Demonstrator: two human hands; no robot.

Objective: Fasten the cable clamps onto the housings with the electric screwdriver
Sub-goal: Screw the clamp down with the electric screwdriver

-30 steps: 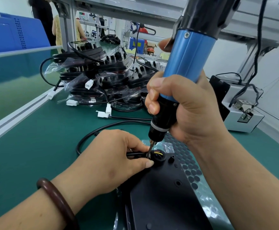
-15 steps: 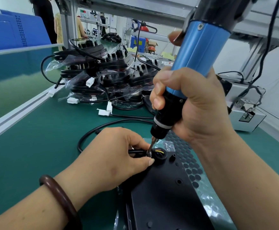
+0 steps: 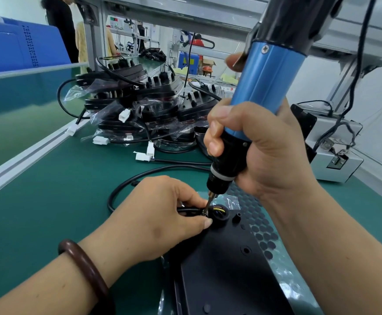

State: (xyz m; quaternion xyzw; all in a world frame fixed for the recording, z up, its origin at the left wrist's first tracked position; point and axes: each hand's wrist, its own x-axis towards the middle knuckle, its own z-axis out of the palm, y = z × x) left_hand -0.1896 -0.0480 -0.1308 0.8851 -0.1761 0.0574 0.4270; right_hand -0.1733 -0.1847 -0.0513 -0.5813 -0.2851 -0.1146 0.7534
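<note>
Bright, even, cool-white light falls from above, and no part of the scene is dim. Shadows are soft: a faint dark band lies on the green desk [image 3: 49,201] along the left edge of the black housing [image 3: 226,269]. The blue barrel of the electric screwdriver [image 3: 269,87] carries long pale highlights, and the clear bags [image 3: 108,110] round the far stack glint white. The wide lens bends straight lines toward the edges: the rail [image 3: 26,153] on the left bows, and whatever lies nearest looks swollen. The middle is sharp; the far room is slightly soft and washed out
</note>
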